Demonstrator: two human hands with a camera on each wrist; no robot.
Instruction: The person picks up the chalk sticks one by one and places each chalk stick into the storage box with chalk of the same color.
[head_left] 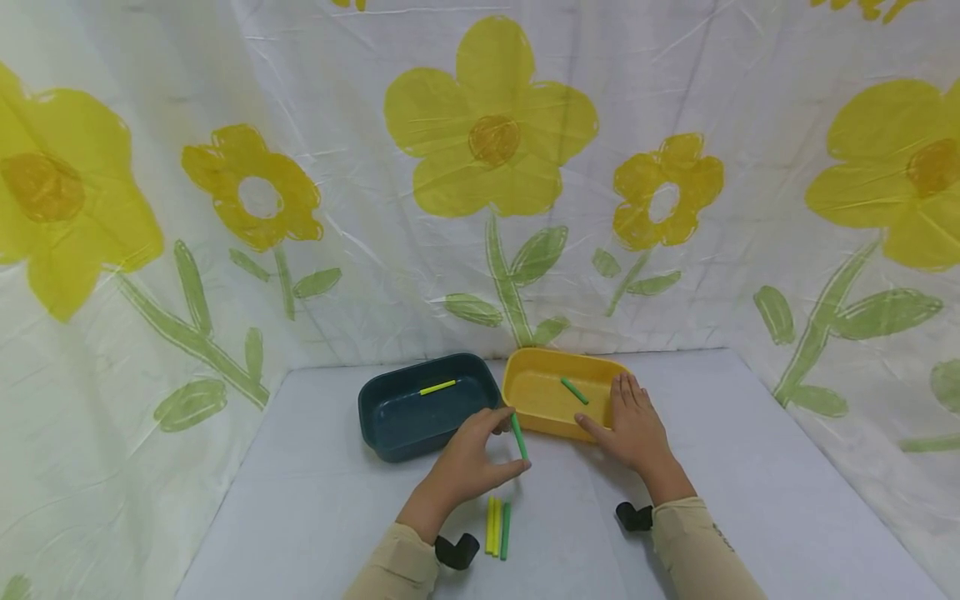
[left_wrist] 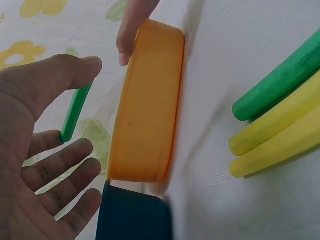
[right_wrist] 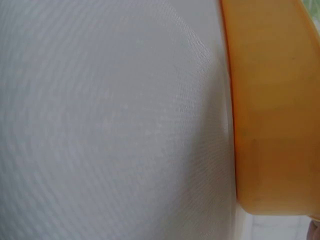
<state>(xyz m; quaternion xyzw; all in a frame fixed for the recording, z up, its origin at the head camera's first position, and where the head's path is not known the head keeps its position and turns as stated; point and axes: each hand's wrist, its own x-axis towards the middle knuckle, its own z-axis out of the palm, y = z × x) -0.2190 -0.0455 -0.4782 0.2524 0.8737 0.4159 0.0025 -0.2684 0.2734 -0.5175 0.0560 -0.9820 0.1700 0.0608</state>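
Fingertips of the left hand (head_left: 467, 463) pinch a smooth green stick (head_left: 519, 437); right hand (head_left: 634, 425) lies flat on the glossy yellow tray (head_left: 537, 410).

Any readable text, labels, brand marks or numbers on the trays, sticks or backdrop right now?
None can be read.
Yellow tray, dark blue tray, green stick in the left hand: no print.
Right sleeve: a small dark mark, too small to read.
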